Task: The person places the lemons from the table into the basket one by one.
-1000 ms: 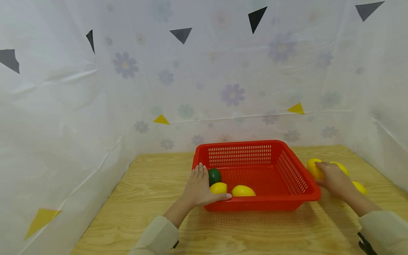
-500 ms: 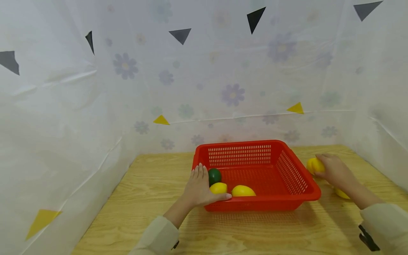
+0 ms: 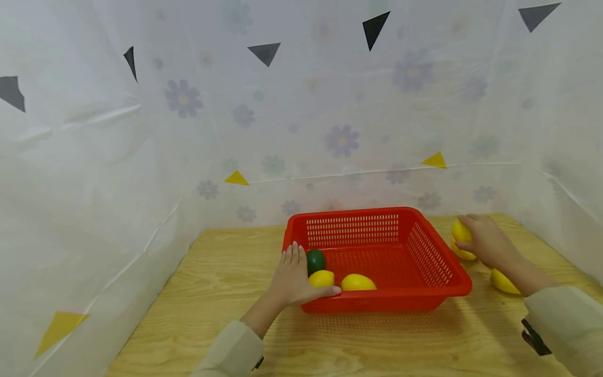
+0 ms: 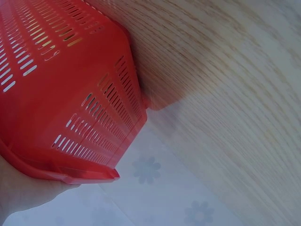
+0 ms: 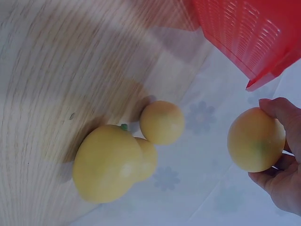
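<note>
My left hand (image 3: 292, 280) rests on the near left corner of a red plastic basket (image 3: 377, 302), fingers straight along the left side and thumb on the front rim. Inside lie a dark green rounded fruit (image 3: 316, 261) and two lemons, one by the thumb (image 3: 322, 278) and another lemon (image 3: 358, 283) beside it. Right of the basket, my right hand (image 3: 490, 243) grips a lemon (image 5: 256, 140) between thumb and fingers, raised off the table. On the table below are a small round yellow fruit (image 5: 161, 122), a larger yellow fruit (image 5: 103, 164), and a third yellow fruit (image 5: 148, 160) partly hidden behind it.
The basket stands on a wood-grain table (image 3: 226, 272). Its right rim (image 3: 445, 246) rises between the basket's inside and my right hand. A white flowered sheet (image 3: 292, 120) encloses the table at the back and sides.
My right hand has gripped the lemon and raised it, uncovering a yellow fruit below. A yellow fruit nearer the front shows more to the left than before. My left hand and the basket stay put.
</note>
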Demonstrator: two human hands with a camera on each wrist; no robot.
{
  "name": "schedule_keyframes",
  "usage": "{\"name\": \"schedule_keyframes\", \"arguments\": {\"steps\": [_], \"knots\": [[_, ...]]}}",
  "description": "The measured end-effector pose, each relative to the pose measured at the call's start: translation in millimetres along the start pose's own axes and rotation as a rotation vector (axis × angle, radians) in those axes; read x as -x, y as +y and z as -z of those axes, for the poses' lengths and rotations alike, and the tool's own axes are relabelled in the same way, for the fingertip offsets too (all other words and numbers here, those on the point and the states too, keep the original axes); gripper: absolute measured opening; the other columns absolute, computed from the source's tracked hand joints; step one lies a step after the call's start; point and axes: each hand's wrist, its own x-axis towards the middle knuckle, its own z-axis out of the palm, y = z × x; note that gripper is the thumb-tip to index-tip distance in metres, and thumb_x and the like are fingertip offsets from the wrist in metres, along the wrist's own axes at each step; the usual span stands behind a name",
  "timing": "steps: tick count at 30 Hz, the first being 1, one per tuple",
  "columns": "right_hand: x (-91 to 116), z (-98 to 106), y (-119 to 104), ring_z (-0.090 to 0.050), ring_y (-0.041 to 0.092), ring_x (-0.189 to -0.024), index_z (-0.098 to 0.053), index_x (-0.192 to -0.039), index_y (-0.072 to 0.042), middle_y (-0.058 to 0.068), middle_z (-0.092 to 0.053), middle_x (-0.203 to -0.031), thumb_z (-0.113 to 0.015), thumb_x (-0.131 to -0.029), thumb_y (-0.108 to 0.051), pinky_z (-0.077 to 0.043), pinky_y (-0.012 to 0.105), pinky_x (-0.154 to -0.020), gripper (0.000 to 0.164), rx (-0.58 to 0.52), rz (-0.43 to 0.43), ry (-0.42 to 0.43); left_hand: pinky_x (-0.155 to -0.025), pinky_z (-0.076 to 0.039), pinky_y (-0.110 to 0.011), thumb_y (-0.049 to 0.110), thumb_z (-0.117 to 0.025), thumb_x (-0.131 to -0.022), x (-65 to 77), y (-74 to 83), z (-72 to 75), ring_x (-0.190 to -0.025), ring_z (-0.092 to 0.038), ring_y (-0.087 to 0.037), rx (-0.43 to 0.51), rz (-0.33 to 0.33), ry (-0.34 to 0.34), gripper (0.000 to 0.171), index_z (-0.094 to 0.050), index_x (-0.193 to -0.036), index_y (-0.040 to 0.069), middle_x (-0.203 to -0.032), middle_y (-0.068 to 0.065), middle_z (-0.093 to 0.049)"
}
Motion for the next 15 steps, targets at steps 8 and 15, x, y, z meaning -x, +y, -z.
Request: {"name": "schedule_keyframes", "arguments": {"steps": [8,15], "knots": [[-4.6,4.7,-9.0,-0.046,0.058,-0.1,-0.045,-0.12,0.021,0.044,-0.049,-0.113,-0.071,-0.076,-0.008,-0.043,0.063,-0.082,0.059,0.002,0.014,0.006,-0.117,-0.01,-0.049,0.083,-0.046,-0.068,1.1,0.3,0.3,-0.144,-0.009,-0.036,0.006,-0.007,0.005,0.121,-0.013,-0.147,-0.003,-0.155,-0.02,-0.007],[-11.0,7.0,-17.3,-0.047,0.056,-0.101,-0.046,-0.121,0.02,0.042,-0.05,-0.114,-0.072,-0.076,-0.009,-0.043,0.063,-0.082,0.059,0.01,0.007,0.014,-0.117,-0.011,-0.049,0.082,-0.046,-0.068,0.3,-0.1,-0.2,-0.144,-0.009,-0.036,0.004,-0.008,0.01,0.12,-0.014,-0.147,-0.003,-0.155,-0.02,-0.008]]}}
